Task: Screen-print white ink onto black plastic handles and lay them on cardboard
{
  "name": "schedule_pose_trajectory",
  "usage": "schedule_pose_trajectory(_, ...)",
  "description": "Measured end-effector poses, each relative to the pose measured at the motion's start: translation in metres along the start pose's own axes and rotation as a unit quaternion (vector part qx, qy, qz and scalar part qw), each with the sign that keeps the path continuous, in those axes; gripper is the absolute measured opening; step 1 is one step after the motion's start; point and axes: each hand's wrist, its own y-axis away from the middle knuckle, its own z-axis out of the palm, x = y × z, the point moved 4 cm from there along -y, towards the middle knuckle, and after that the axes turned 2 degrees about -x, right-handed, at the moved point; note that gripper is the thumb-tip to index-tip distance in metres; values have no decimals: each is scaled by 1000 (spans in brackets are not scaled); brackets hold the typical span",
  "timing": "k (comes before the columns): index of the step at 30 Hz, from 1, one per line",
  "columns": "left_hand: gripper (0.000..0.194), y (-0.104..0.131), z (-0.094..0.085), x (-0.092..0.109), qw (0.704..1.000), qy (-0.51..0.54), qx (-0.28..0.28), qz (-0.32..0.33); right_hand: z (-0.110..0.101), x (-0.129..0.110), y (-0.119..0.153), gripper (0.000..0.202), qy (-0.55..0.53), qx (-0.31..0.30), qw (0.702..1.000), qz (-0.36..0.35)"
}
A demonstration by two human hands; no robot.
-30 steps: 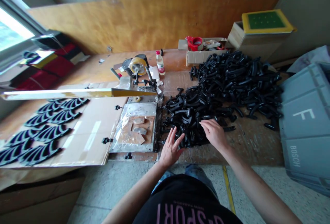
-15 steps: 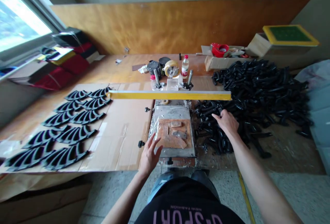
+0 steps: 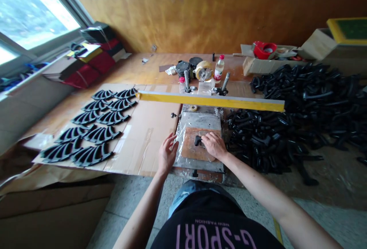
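Note:
My right hand (image 3: 214, 145) is closed on a small black plastic part (image 3: 197, 140), over the brown block (image 3: 190, 151) on the metal base plate (image 3: 179, 161). Most of the part is hidden under my fingers. My left hand (image 3: 168, 153) hovers at the left edge of the plate, fingers apart, with nothing in it. Above the plate's far end, a long yellow-edged bar (image 3: 212, 100) spans from side to side. To the right lies a big heap of similar black parts (image 3: 258, 138).
Curved black parts (image 3: 93, 153) lie in overlapping rows on the cardboard (image 3: 136, 134) at left. Behind the bar stand a tape roll (image 3: 204, 70), a red-capped bottle (image 3: 219, 69) and dark jars (image 3: 182, 70). A cardboard box (image 3: 258, 66) holds a red tape roll (image 3: 264, 50).
My right hand has moved left from the heap to the brown block, now with a black part in it. My left hand stays near the plate's left edge. The view has shifted.

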Motion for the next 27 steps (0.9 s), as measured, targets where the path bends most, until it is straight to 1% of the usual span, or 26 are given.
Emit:
schedule_pose_trajectory(2,33,-2,-5,8,1000,-1,17,9,-2,1,2,22,14,9,1000,-11)
schedule_pose_trajectory(4,33,-7,-10,21,999,-2,33,22,-5,2,3,22,6,16,1000,-5)
schedule_pose_trajectory(7,33,-27,-18,50,997,2,59,44,-9,-1,2,21,-29,34,999,5)
schedule_pose_trajectory(9,36,-49,-21,76,995,32,73,65,-7,-7,-2,27,-48,42,998,-21)
schedule_pose_trajectory(12,42,-85,-24,113,982,134,89,96,7,-15,-7,43,-41,17,994,-97)
schedule_pose_trajectory(14,42,-105,-24,129,971,195,91,103,21,-18,-8,51,-26,-12,992,-121)
schedule_pose_trajectory(15,42,-112,-23,134,968,213,88,102,28,-18,-7,55,-20,-22,993,-118)
schedule_pose_trajectory(17,44,-119,-20,135,966,227,72,97,37,-21,-6,61,-11,-28,995,-94)
schedule_pose_trajectory(19,46,-117,-18,130,968,228,48,92,40,-27,-6,65,-5,-23,998,-66)
schedule_pose_trajectory(21,44,-109,-17,122,969,228,28,89,38,-34,-8,65,-9,-20,999,-50)
schedule_pose_trajectory(23,42,-97,-20,115,970,222,25,95,29,-35,-8,60,-32,-15,999,-36)
schedule_pose_trajectory(24,42,-90,-23,112,971,215,28,97,22,-29,-8,54,-51,-3,999,-10)
schedule_pose_trajectory(25,43,-83,-26,108,973,210,29,94,14,-18,-5,45,-72,15,997,29)
schedule_pose_trajectory(27,48,-70,-31,98,976,209,6,61,-8,14,4,29,-103,62,984,129)
